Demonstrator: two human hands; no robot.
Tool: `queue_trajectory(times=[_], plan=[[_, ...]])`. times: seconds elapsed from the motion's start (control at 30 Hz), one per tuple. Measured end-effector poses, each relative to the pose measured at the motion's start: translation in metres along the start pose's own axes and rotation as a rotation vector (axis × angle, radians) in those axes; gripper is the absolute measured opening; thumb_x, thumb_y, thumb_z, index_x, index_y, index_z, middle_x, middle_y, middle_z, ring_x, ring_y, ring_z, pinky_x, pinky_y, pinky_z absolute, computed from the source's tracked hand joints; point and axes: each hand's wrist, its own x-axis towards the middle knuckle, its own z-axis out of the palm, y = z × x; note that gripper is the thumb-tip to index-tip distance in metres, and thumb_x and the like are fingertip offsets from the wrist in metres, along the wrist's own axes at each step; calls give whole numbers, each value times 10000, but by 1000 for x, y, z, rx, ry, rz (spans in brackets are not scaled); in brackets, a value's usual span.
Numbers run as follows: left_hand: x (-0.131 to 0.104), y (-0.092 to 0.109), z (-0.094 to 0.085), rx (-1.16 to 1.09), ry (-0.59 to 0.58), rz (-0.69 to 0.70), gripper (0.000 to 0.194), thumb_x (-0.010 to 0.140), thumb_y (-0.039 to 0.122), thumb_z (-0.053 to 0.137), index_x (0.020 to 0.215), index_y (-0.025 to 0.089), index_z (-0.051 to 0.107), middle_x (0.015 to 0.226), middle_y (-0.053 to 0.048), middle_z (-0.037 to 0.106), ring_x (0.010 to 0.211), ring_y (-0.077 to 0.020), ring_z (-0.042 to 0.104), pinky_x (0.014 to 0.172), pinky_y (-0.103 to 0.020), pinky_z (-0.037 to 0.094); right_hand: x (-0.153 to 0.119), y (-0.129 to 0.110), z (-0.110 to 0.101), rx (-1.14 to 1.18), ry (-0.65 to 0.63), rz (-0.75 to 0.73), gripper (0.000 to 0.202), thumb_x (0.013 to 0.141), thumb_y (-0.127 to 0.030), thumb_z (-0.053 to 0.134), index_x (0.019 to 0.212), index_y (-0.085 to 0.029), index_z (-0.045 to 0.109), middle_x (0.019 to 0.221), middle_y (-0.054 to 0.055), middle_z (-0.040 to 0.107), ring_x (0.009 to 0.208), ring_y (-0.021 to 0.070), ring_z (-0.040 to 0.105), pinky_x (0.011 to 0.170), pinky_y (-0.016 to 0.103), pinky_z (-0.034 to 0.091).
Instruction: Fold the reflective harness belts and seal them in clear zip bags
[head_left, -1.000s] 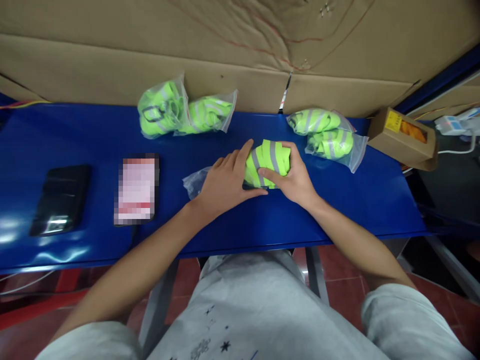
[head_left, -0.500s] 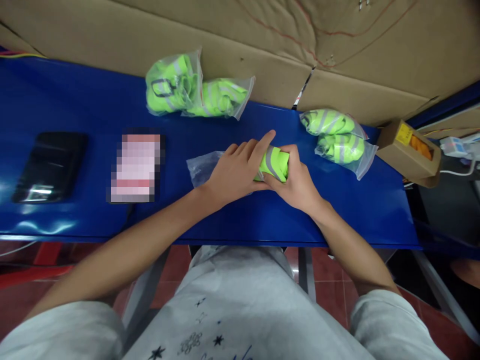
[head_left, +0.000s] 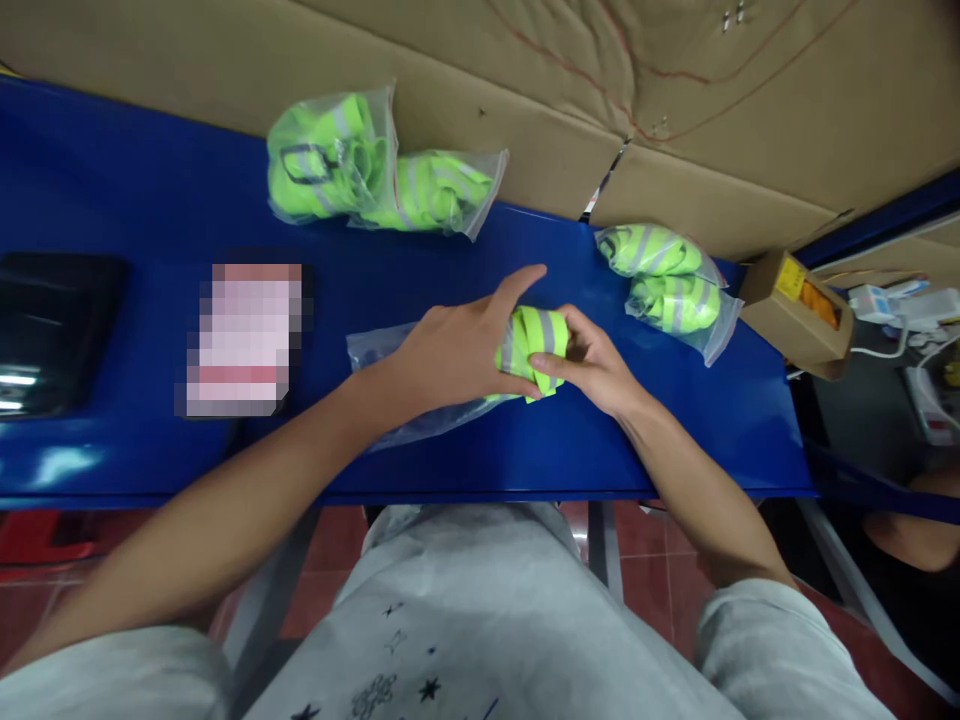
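A rolled neon-green reflective strap (head_left: pixel 551 345) with grey stripes sits between my two hands over the table. My left hand (head_left: pixel 457 355) is curved round its left side, back of the hand up, one finger lifted clear; most of its fingertips are hidden. From the right, my right hand (head_left: pixel 600 365) grips the roll, thumb across the front and fingers behind. Under my left hand and forearm lies a clear plastic zip bag (head_left: pixel 420 430), with a bit of green showing near its right end. Whether the roll is partly inside the bag I cannot tell.
Bagged green straps lie at the back left (head_left: pixel 322 165) and back right (head_left: pixel 675 300) of the blue table (head_left: pixel 675 430). A cardboard box (head_left: pixel 787 325) stands at the right end. A blurred-out phone-like thing (head_left: pixel 244 340) and a black object (head_left: pixel 52 330) lie left. Another person's arm (head_left: pixel 915 530) shows at right.
My right hand has shifted its grip, its thumb now across the roll's front. The roll has turned and shows more stripes. More of the bag shows below my left hand. The view has shifted slightly.
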Motion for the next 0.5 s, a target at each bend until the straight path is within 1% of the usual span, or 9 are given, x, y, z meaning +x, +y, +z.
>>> queue_trajectory(times=[0.1,0.2,0.27,0.33,0.37,0.4,0.43,0.47,0.5], plan=[[-4,5,4,7,-1,7,1227,751,604,878,1689,273,161,1350,-152,696,1182,-383,728,896,-398,591,-3,-4,8,-51,-6,27,485,750,-584,877,953,-266,572,787,-46,653,701,157,612,626,298,513],[-6,6,4,-105,13,51,1204,760,525,907,1684,307,166,1495,-151,602,1263,-364,687,930,-407,587,-6,-10,10,-145,42,22,460,772,-587,863,997,-266,623,805,-34,680,726,170,631,679,326,531],[-5,2,0,-245,31,104,1285,717,535,936,1688,282,132,1553,-157,539,1331,-332,639,1011,-408,561,-7,-11,6,-169,63,-14,463,770,-576,872,1021,-262,644,837,-23,693,763,182,650,718,339,550],[-3,-5,-7,-308,51,93,1300,701,597,922,1684,226,157,1522,-165,560,1323,-313,631,1055,-410,529,-8,-10,1,-165,60,-58,465,775,-556,877,1060,-265,652,878,-16,699,804,190,664,735,339,561],[-2,-8,-11,-281,33,60,1223,711,647,892,1657,201,259,1455,-158,617,1273,-319,654,1039,-420,525,-9,-9,-2,-162,43,-81,459,787,-541,874,1083,-269,654,907,-13,703,826,191,668,743,335,564],[0,-11,-15,-222,-13,26,1084,728,702,846,1579,184,421,1350,-141,686,1188,-328,687,989,-424,528,-9,-9,-4,-167,11,-99,447,807,-527,864,1112,-275,658,943,-9,706,849,191,671,755,331,565],[1,-14,-19,-149,-72,2,917,754,755,789,1436,175,586,1218,-121,741,1082,-327,711,927,-415,524,-10,-8,-6,-181,-29,-111,437,830,-519,849,1142,-279,660,979,-4,707,871,191,671,767,329,566],[2,-15,-22,-83,-129,-1,789,781,797,730,1261,172,697,1081,-101,767,974,-310,717,865,-393,508,-10,-8,-8,-203,-71,-121,430,855,-521,826,1172,-282,661,1018,5,706,897,194,670,781,330,566],[2,-15,-24,-37,-166,12,721,805,824,681,1105,172,742,957,-81,764,873,-280,704,805,-364,480,-10,-9,-9,-231,-104,-132,420,884,-535,792,1191,-280,663,1059,16,701,923,197,666,794,331,563]])
